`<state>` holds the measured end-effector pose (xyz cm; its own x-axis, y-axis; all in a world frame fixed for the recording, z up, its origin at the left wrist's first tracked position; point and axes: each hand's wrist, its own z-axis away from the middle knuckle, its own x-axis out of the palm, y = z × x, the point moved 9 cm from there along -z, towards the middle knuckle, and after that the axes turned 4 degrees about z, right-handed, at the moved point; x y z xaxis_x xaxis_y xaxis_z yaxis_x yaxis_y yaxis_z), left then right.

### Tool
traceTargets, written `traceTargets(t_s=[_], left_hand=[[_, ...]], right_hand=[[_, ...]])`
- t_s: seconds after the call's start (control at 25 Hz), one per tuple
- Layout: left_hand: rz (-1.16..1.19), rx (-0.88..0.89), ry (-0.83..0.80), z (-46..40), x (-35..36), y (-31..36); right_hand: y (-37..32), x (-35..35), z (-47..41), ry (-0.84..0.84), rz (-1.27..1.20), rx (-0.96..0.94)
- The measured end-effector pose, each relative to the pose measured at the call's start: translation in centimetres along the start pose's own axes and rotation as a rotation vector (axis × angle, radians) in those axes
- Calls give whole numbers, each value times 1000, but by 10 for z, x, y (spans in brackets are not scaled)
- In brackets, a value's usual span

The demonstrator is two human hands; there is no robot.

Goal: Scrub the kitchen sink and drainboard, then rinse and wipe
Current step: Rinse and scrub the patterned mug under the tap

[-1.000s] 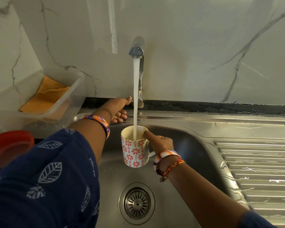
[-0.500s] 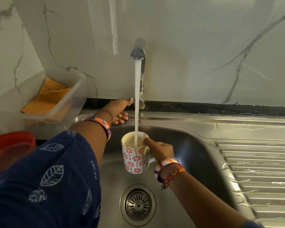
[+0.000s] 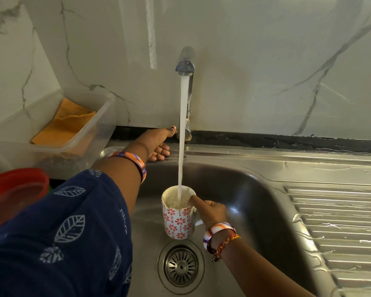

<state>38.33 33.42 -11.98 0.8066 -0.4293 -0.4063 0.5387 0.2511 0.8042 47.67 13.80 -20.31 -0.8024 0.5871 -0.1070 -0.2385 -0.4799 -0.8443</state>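
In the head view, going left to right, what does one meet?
Red lid → clear plastic tub holding an orange cloth → left hand by the tap's base → flowered mug under the running tap → right hand gripping the mug → ribbed drainboard.

Single head view: looks forward and down, close over sink (image 3: 234, 189), facing wall tap (image 3: 185, 67).

Dim warm light, glare on wet drainboard (image 3: 334, 228), edges bowed.
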Motion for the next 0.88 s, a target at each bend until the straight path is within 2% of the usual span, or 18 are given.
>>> traceTargets(t_s=[0.36,0.72,0.88], left_hand=[[1,14,11,1,0,1],[116,66,55,-2,-2,11],[150,68,143,-3,-8,16]], right_hand=[[-4,-4,-2,25,-30,-31],[-32,-2,-5,20,-11,-134],[-47,2,3,-44,-51,-133]])
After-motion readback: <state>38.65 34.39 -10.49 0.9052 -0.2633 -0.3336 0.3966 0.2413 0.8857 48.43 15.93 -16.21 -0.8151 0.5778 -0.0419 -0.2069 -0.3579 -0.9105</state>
